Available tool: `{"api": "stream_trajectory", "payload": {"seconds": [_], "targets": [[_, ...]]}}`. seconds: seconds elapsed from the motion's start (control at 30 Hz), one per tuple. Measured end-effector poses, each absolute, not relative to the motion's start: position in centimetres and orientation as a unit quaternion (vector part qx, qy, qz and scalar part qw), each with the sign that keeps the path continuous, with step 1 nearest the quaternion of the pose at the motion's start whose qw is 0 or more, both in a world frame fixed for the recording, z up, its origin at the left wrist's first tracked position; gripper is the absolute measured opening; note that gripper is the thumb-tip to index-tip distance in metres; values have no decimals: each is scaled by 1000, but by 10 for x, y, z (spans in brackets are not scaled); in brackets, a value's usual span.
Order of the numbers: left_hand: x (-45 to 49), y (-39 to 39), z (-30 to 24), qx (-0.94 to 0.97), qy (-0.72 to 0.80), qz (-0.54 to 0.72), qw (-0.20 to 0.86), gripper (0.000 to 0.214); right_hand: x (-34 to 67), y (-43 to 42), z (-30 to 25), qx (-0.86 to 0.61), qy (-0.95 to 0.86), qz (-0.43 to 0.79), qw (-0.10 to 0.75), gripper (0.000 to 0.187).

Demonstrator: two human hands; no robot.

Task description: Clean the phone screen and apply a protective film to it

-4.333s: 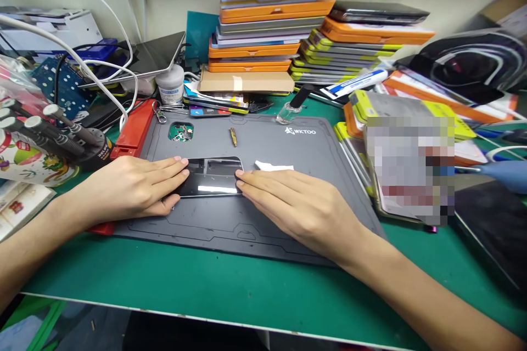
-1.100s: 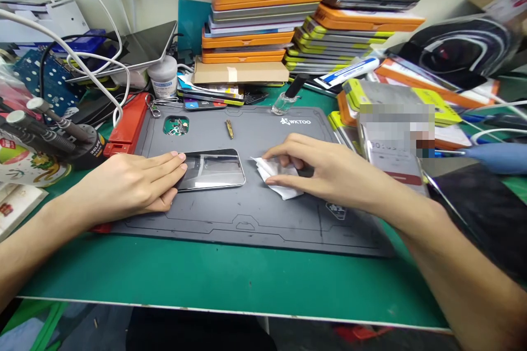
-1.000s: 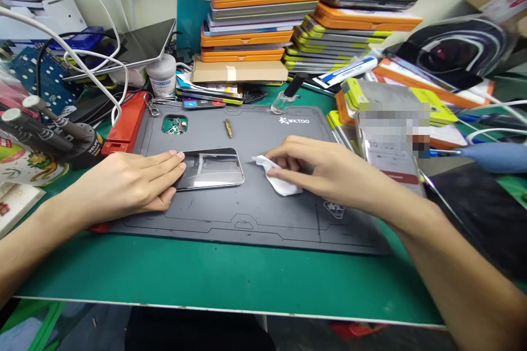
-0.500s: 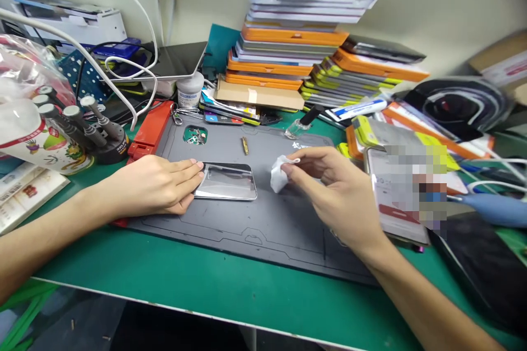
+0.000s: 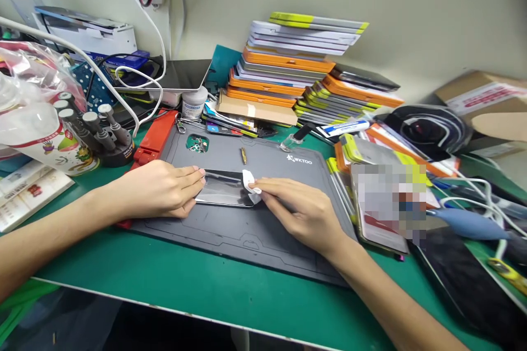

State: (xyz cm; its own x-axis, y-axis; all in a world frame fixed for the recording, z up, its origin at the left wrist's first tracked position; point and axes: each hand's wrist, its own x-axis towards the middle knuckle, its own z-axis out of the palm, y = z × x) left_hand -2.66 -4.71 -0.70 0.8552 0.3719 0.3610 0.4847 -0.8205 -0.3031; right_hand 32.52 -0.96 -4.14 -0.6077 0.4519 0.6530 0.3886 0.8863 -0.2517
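Observation:
A smartphone (image 5: pixel 224 191) lies screen-up on a dark grey work mat (image 5: pixel 242 227), its glass reflecting light. My left hand (image 5: pixel 164 189) holds the phone's left end, fingers stretched over it and the thumb near the front edge; that end is hidden beneath the hand. Pinched in the fingertips of my right hand (image 5: pixel 304 211) is a crumpled white wipe (image 5: pixel 249 181), touching the right end of the phone. Beyond the phone, a small brass-coloured bit (image 5: pixel 243 156) rests on the mat. A glass bottle with a black cap (image 5: pixel 294 140) stands at the mat's far edge.
Screwdrivers in a round holder (image 5: pixel 109 140) and a printed plastic tub (image 5: pixel 49 140) crowd the left. Stacked flat boxes (image 5: pixel 284 60) rise at the back. On the right are more packages (image 5: pixel 370 156), cables and a black pouch (image 5: pixel 457 279). A red holder (image 5: pixel 154 140) borders the mat.
My right hand has moved left with the wipe, from above the mat onto the phone's right end. The left hand stays on the phone. The head view has shifted slightly.

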Motion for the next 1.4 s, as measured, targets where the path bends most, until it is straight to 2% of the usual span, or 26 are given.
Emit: {"api": "stream_trajectory", "payload": {"seconds": [0.27,0.7,0.9,1.4], "targets": [[-27,-47,-5,-946,-232,-122,192,35,324,-16,-33,-234,-907,14,350,22],[-29,-46,-3,-953,-244,-108,144,41,326,-25,-21,-240,-910,61,332,29],[-30,-45,-3,-954,-267,-97,98,42,325,-28,-24,-206,-907,65,361,33],[-28,-44,1,-956,-278,-68,67,50,327,-31,-21,-199,-911,99,348,34]]}}
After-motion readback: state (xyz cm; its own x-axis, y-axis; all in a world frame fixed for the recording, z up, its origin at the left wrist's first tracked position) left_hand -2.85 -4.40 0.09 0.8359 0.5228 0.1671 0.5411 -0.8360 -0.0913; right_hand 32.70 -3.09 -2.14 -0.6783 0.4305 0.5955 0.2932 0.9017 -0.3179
